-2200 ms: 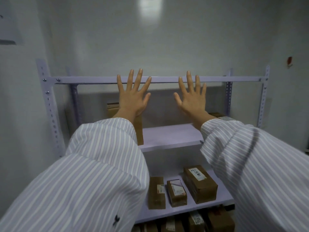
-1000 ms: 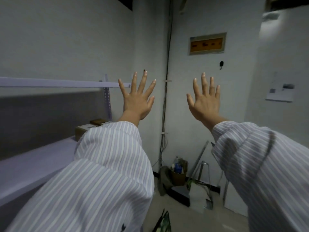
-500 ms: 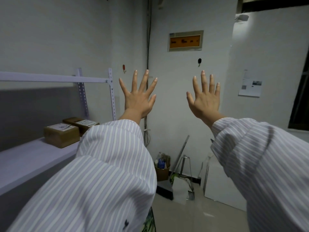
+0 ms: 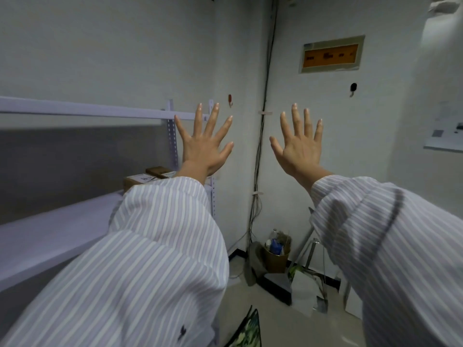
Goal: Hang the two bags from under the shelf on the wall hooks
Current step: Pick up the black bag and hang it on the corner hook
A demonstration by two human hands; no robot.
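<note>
Start of task: I see left hand (image 4: 203,146) and right hand (image 4: 299,149) raised, spread flat, holding nothing. Red hook (image 4: 230,99) and black hook (image 4: 353,87) hang bare; a likely patterned bag (image 4: 246,330) lies at floor level. Next move, I judge: stoop and grasp it.

The left hand (image 4: 204,149) and right hand (image 4: 299,149) are hovering, fingers spread, holding nothing. A red hook (image 4: 230,99) and black hook (image 4: 353,87) are sticking from the walls beyond, a shelf (image 4: 50,236) standing left.

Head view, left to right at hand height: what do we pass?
Shelf → left hand → wall cable → right hand → black hook → paper notice.
</note>
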